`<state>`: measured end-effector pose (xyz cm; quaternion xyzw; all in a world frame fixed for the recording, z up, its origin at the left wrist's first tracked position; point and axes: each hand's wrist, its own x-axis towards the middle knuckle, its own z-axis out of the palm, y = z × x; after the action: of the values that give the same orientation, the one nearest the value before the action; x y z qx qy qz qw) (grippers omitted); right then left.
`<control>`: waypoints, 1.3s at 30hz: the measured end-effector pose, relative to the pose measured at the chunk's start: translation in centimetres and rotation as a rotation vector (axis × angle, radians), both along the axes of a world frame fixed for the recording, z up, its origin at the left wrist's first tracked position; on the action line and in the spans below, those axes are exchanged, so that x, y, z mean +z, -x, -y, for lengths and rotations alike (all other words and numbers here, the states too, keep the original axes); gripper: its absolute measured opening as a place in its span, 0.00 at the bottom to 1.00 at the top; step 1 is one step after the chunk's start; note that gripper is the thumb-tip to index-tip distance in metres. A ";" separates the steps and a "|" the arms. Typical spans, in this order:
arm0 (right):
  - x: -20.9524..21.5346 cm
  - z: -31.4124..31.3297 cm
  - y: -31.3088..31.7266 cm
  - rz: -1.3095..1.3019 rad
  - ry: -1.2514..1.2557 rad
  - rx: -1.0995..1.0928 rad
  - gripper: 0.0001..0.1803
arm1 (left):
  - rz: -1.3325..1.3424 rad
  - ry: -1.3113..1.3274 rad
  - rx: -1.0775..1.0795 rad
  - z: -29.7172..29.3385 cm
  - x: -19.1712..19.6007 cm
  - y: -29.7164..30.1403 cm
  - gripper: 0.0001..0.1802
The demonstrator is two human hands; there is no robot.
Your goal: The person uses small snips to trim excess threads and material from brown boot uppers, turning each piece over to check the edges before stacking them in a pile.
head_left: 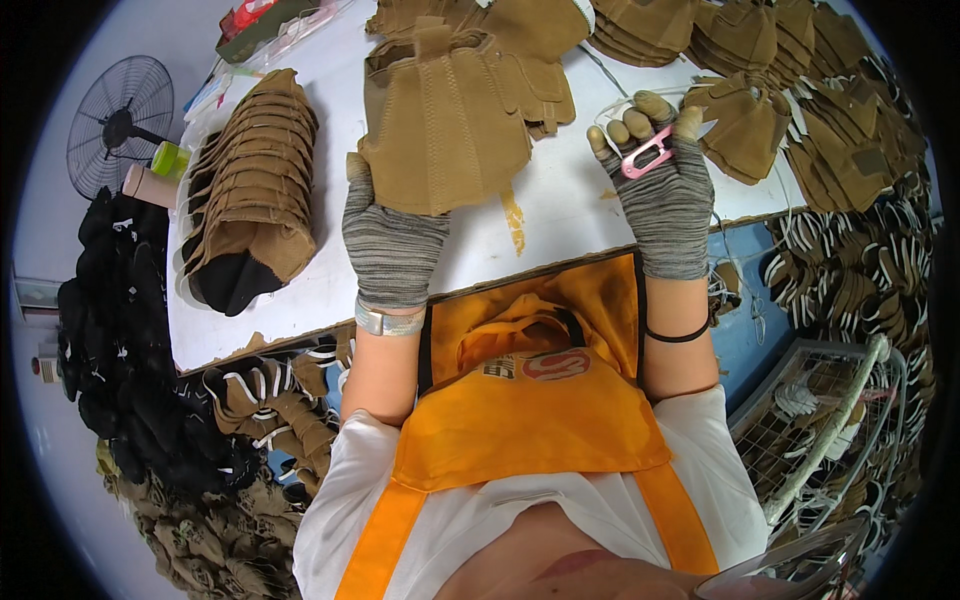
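Observation:
My left hand (395, 250), in a grey striped glove, grips the lower left edge of a brown suede shoe upper (445, 130). Its thumb shows at the side, while the fingers are hidden under the piece. A stitched seam runs down the middle of the upper, which is held above the white table (565, 220). To the right, my gloved right hand (665, 205) is turned palm up with its fingers curled round pink thread snips (645, 155). The short blade of the snips points right, past the thumb. More brown suede pieces (535, 50) lie just beyond the held upper.
A row of nested brown uppers (265, 150) stands on the table's left side. Stacked uppers (740, 120) fill the far right. A fan (118, 130) and black pieces (110, 330) are beyond the left edge. A wire basket (820, 400) stands at the lower right.

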<state>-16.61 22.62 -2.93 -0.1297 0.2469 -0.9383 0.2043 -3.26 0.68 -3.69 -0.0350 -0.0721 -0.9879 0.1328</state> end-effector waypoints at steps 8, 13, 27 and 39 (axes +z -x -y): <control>-0.1 -0.3 -0.3 -0.232 -0.510 -0.215 0.28 | 0.007 0.043 0.057 1.6 -1.7 -0.2 0.24; -1.9 -0.1 0.4 -0.051 -0.190 0.082 0.22 | -0.060 0.188 0.114 2.6 -3.1 -0.6 0.25; -2.0 4.5 -4.6 -0.225 -0.795 0.266 0.21 | -0.344 0.286 -0.045 4.3 -7.6 -0.3 0.31; -0.4 6.0 -5.0 -1.051 -0.853 -0.554 0.16 | -0.247 0.239 0.030 2.7 -5.7 -0.3 0.26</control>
<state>-11.58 16.64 -3.31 -0.4049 0.6801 -0.5917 -0.1533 -2.92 -1.97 -9.40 -0.1707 -0.1725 -0.9584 0.1501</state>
